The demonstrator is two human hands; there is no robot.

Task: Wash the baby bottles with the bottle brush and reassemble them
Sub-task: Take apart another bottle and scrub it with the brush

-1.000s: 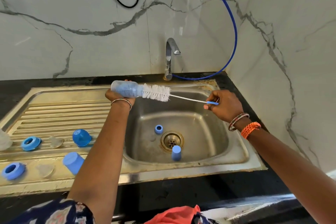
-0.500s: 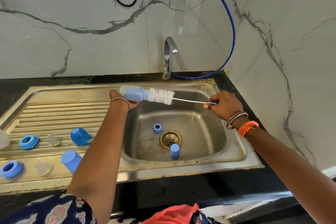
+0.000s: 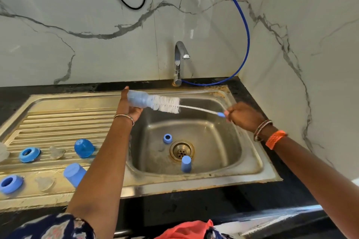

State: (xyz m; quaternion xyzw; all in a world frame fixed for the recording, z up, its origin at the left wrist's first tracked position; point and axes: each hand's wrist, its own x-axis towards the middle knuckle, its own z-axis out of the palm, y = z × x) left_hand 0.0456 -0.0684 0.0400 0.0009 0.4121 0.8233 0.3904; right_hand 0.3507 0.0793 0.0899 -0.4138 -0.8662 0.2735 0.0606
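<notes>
My left hand (image 3: 128, 107) grips a clear bluish baby bottle (image 3: 138, 99) held sideways over the left rim of the sink basin (image 3: 250, 165). A bottle brush (image 3: 168, 104) with white bristles has its tip inside the bottle's mouth. Its thin white handle runs right to my right hand (image 3: 243, 115), which pinches the blue end. A blue ring (image 3: 167, 138) and a blue cap (image 3: 186, 164) lie in the basin near the drain (image 3: 181, 151).
On the ribbed drainboard (image 3: 64, 120) at left lie two blue collars (image 3: 29, 154) (image 3: 10, 183), two blue caps (image 3: 84, 148) (image 3: 74, 173) and two clear nipples (image 3: 56, 152) (image 3: 44, 182). A tap (image 3: 179, 60) stands behind the basin with a blue hose (image 3: 246, 31). Marble walls close the back and right.
The bottle and brush tilted slightly, the bottle end rising. The brush has slid a little out of the bottle, showing more bristles.
</notes>
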